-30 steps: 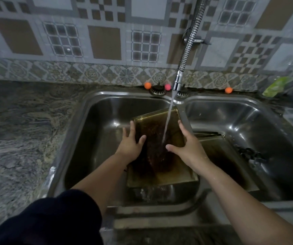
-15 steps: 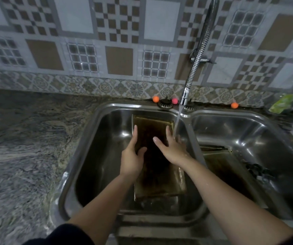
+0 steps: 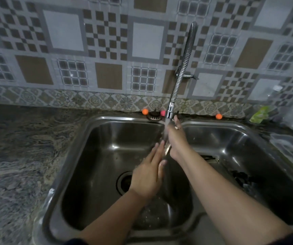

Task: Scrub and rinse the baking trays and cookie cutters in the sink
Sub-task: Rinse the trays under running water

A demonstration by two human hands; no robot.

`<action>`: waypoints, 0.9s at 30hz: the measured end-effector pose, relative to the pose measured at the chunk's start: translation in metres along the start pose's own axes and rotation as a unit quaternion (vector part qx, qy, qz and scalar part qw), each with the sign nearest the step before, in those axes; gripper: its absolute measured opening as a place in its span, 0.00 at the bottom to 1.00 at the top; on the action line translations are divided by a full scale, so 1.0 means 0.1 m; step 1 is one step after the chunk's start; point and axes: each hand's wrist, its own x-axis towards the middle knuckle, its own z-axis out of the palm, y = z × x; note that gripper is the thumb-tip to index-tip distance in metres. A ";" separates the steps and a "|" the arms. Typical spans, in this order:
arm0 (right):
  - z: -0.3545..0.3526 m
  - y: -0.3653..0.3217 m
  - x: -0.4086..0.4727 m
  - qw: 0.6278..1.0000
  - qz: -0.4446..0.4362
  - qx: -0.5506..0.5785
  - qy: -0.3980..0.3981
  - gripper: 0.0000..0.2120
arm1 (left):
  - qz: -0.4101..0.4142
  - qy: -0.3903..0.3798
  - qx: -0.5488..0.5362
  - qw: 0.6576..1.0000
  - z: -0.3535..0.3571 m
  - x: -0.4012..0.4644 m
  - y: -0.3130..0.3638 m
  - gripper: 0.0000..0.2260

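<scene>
Two steel basins (water running): both hands, left and right, flat-fingered, holding nothing.

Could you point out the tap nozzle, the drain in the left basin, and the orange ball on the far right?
tap nozzle [image 3: 169, 111]: head view, on its shiny chrome tip.
drain [image 3: 123, 181]: head view, on the left part of its ring.
orange ball [image 3: 218, 116]: head view, on its middle.

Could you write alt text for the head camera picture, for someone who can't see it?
Two bare hands, left hand and right hand, reach under water running from a flexible faucet over the left basin of a steel double sink.
</scene>
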 end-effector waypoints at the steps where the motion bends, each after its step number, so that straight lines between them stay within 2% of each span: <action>1: -0.04 0.02 -0.01 0.999 0.000 0.031 -0.028 0.23 | 0.007 -0.001 -0.069 0.998 0.05 0.02 0.01 0.24; 3: -0.12 0.03 -0.07 0.995 0.001 0.067 -0.070 0.23 | -0.016 0.006 -0.176 0.984 0.18 0.11 0.02 0.23; 6: -0.20 0.06 -0.16 0.991 -0.009 0.085 -0.099 0.23 | -0.094 -0.003 -0.255 0.962 0.20 0.34 0.10 0.18; 7: -0.23 0.07 -0.19 0.990 -0.013 0.092 -0.103 0.20 | -0.106 -0.010 -0.262 0.959 0.20 0.44 0.10 0.18; 10: -0.31 0.07 -0.28 0.989 -0.013 0.098 -0.114 0.15 | -0.096 -0.018 -0.215 0.972 0.19 0.65 -0.04 0.28; 14: -0.34 0.04 -0.40 0.989 -0.031 0.078 -0.120 0.24 | -0.192 -0.024 -0.203 0.960 0.19 0.79 -0.36 0.25; 19: -0.35 -0.11 -0.40 0.990 -0.056 0.117 -0.063 0.26 | -0.266 -0.103 -0.193 0.939 0.31 0.35 -0.55 0.27; 21: -0.37 -0.20 -0.34 0.987 -0.065 0.142 -0.032 0.25 | -0.258 -0.124 -0.218 0.933 0.31 0.14 -0.46 0.28; 23: -0.41 -0.28 -0.29 0.986 -0.077 0.149 -0.001 0.24 | -0.222 -0.136 -0.217 0.941 0.25 0.02 -0.34 0.31; 27: -0.54 -0.38 -0.17 0.983 -0.081 0.161 0.028 0.24 | -0.048 -0.116 -0.108 0.986 0.10 0.01 -0.17 0.29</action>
